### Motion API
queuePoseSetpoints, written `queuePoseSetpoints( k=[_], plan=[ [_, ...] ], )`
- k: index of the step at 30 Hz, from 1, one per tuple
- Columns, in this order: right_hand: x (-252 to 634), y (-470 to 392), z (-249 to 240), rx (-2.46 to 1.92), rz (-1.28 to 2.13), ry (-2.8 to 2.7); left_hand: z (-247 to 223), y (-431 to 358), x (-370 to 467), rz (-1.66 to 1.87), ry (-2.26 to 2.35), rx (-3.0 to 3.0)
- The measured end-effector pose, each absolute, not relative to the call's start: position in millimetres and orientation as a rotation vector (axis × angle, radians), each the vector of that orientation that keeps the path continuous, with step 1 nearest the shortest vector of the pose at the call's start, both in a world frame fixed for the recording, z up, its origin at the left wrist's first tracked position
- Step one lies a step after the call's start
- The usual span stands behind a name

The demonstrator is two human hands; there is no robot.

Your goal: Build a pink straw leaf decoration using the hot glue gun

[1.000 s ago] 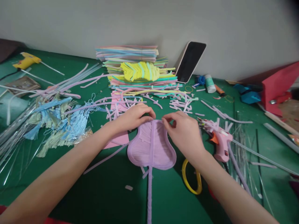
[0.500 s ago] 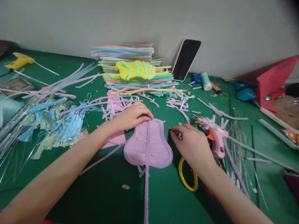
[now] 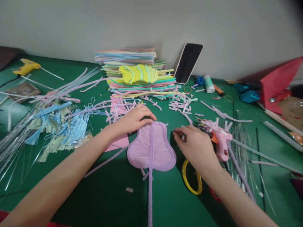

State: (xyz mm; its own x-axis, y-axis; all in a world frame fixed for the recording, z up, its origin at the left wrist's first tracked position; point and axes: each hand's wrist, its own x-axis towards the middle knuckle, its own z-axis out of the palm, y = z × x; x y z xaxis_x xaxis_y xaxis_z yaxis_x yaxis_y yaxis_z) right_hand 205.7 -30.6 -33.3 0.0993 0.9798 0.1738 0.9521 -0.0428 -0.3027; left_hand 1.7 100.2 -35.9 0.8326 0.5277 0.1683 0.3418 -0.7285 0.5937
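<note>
Lilac fan [image 3: 162, 147] — left fingers [image 3: 149, 113] pinch top edge | right fingers [image 3: 183, 129] curled beside — hold unclear

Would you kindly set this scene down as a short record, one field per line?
Left hand: fingertips at the top edge of the lilac fan-shaped piece
Right hand: beside that piece, apart from it; grip unclear
Stem: points toward the person
Right side: pink glue gun, yellow loop
Left side: blue tassels, yellow glue gun
Back: phone leaning on the wall

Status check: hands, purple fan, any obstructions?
Left hand at top edge of purple fan; right hand off it. Fan looks flat, stem toward wearer. Yellow ring near right hand.
</note>
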Motion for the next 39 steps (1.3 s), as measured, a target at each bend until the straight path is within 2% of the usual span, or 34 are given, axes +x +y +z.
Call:
queuePoseSetpoints(
  k=[8,11,13,16,27,34,39],
  plan=[
    [213,-36,-23,-1.967,0.06,-1.844,6,88,-11,0.67,0.997,2.496],
    [217,-46,-15,-1.97,0.083,-1.824,17,69,-20,0.455,1.045,2.526],
    [221,-56,-10,-2.006,0.138,-1.769,15,54,-25,0.217,1.032,2.539],
    [227,-75,-6,-2.083,0.216,-1.616,4,35,-30,0.103,1.012,2.527],
    [241,-106,-26,-2.226,0.304,-1.435,-5,18,-26,0.186,0.98,2.653],
    [233,-88,-21,-2.074,0.278,-1.612,-3,10,-23,0.188,0.913,2.687],
    [222,-55,-26,-1.976,0.238,-1.846,-2,4,-25,0.347,0.868,2.675]
  ],
)
